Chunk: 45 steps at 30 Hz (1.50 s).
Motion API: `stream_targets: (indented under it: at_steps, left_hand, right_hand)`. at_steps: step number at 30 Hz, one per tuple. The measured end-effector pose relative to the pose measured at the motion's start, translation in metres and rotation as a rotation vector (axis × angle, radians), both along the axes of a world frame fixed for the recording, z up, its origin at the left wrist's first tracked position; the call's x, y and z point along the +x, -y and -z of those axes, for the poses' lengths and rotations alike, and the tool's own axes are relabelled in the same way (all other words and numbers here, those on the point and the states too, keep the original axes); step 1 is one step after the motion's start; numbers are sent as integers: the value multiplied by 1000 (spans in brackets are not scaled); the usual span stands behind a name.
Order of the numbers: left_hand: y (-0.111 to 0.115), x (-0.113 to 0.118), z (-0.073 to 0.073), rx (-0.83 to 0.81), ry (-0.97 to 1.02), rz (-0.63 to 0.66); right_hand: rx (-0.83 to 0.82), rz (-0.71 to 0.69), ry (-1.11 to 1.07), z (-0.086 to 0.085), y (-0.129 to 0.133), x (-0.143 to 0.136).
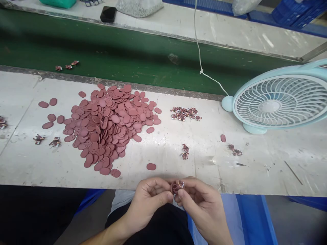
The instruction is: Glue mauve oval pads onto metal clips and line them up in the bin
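Observation:
At the table's front edge my two hands meet. My left hand (152, 200) is closed, with thumb and fingers pinching a reddish-brown oval disc (173, 188), seen nearly edge-on. Pinched in my right hand (204, 204) is a small brown and white figurine (180, 184), held against the disc; fingers hide part of both. One loose oval disc (151, 166) lies just beyond my hands. Farther left spreads a large heap of the same discs (114, 119), some with small holes. Two small figurines (185, 151) lie beyond my right hand.
A light blue fan (278, 98) stands at the right, its white cord (199, 51) running upward. More figurines lie in a cluster (186, 113), at the left (54, 142), and on the green belt (68, 67). A black phone-like object (108, 14) rests on the far ledge.

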State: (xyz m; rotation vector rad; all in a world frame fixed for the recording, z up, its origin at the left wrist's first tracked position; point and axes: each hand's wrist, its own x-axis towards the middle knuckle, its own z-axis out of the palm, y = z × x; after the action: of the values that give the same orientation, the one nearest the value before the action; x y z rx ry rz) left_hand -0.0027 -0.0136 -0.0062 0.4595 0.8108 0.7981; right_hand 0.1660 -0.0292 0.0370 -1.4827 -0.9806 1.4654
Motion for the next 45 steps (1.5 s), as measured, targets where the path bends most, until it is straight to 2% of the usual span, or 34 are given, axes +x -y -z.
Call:
stream_targets:
  at_steps: [7, 16, 25, 30, 33, 36, 39, 40, 43, 45]
  left_hand:
    - [2, 6, -2, 22, 20, -45]
    - [3, 7, -3, 64, -11, -48]
    - [-5, 5, -11, 83, -73, -20]
    - [-5, 7, -11, 90, -84, -24]
    - [-2, 2, -9, 108, -118, -16]
    - [-8, -18, -5, 300, -363, 34]
    - [-25, -45, 6, 694, -815, 87]
    - [-32, -52, 11, 812, -916, 148]
    - [-47, -64, 25, 1070, -1091, 333]
    - [-51, -65, 32, 1176, -1151, 409]
  right_hand:
    - [44, -66, 27, -7, -3, 4]
    - [26, -3, -27, 1, 0, 0]
    - [54, 45, -42, 8, 5, -3]
    - [-6, 69, -105, 10, 3, -4]
    - [-21, 111, -166, 18, 9, 1]
    - [43, 253, -208, 34, 27, 21]
    - [94, 491, -112, 52, 57, 58]
    - [87, 567, -56, 57, 69, 72]
    - [28, 735, 109, 75, 108, 109]
    - [-18, 775, 214, 91, 132, 125]
